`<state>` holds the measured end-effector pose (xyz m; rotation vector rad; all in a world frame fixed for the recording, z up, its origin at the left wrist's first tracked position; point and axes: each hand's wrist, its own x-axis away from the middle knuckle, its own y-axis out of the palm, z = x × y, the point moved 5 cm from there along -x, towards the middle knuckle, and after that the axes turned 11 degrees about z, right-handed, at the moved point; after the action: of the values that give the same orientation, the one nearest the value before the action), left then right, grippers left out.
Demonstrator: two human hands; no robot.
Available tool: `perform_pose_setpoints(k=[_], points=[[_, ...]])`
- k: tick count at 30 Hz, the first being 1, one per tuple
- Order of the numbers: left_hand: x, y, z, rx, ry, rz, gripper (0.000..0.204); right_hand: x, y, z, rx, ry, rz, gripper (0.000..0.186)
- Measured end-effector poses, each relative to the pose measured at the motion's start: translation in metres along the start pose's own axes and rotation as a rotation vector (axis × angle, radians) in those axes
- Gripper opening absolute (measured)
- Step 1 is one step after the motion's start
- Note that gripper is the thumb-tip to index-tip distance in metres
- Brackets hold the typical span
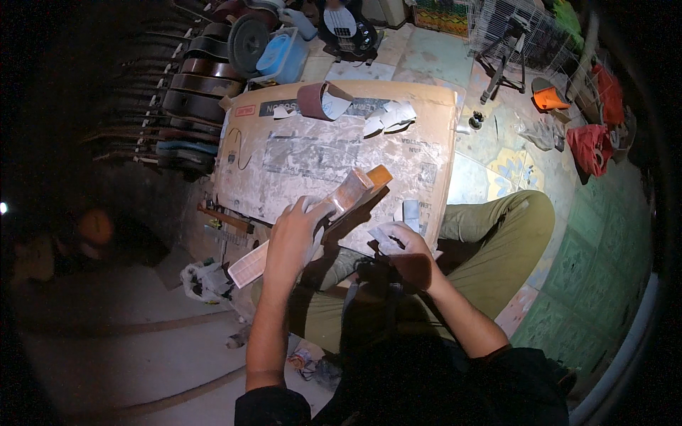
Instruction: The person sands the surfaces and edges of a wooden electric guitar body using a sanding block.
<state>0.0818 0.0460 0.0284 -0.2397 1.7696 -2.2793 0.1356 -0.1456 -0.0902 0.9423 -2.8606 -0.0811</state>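
Observation:
My left hand [302,224] is wrapped round a wooden guitar neck [349,195], which slants from lower left to upper right over the cardboard. Its thick, blocky end points up and right, while a pale flat stretch with cross lines shows below my wrist. My right hand [408,248] is closed on a small grey piece of sandpaper [383,236], pinched close to my lap and apart from the neck. Just beyond that hand lies a small blue-grey piece [410,211]. Whitish dust covers the cardboard sheet [305,188] in front of me.
A curled brown sandpaper strip [311,101] and torn paper pieces [391,118] lie at the cardboard's far side. Guitars [202,85] stand in a row at left, near a blue tub [273,53]. A tripod [506,57] and red cloth [590,149] are at right.

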Motion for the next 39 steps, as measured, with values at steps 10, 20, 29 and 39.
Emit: perform_pose_setpoints(k=[10, 20, 29, 39], points=[[0.004, 0.000, 0.006, 0.019, -0.014, 0.007, 0.042, -0.001, 0.003, -0.005, 0.124, -0.193, -0.015, 0.031], [0.006, -0.003, 0.010, 0.023, 0.016, 0.052, 0.039, -0.001, 0.003, -0.005, 0.138, -0.116, -0.010, 0.035], [0.004, -0.003, 0.012, 0.061, -0.027, 0.001, 0.045, -0.001, -0.005, 0.010, 0.102, -0.014, -0.002, 0.037], [0.005, 0.001, 0.014, 0.034, -0.030, -0.014, 0.043, -0.011, -0.029, 0.094, 0.093, 0.178, 0.071, 0.033]])
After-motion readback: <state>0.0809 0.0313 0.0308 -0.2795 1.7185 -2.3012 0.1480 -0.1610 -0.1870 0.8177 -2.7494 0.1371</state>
